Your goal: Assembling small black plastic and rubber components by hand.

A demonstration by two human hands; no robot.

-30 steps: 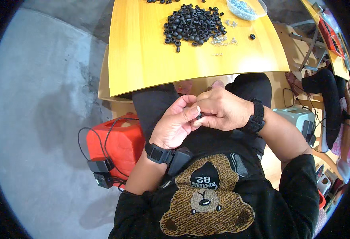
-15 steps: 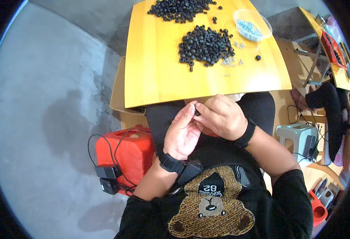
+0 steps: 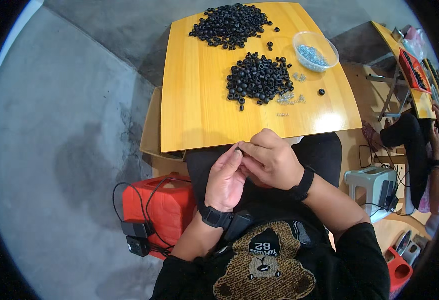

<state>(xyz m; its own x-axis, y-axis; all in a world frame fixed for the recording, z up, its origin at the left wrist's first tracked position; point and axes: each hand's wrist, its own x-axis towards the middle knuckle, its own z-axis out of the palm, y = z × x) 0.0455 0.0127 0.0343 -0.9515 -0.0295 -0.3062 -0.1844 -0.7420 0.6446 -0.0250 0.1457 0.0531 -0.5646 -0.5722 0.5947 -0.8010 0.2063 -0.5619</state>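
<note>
Both hands' grip, left hand [image 3: 228, 177] & right hand [image 3: 271, 160], pinched on small black ring [image 3: 238, 148]; I reckon it could slip, drop off table [image 3: 199, 110] edge

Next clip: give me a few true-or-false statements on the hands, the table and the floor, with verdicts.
1. Both hands meet on one small black ring. True.
2. Two ring piles lie on the yellow table. True.
3. The clear bowl is empty. False: it holds small silvery parts.
4. The left hand rests on the table. False: it is over the lap, touching the right hand.
5. A red box with cables sits on the floor. True.
</note>
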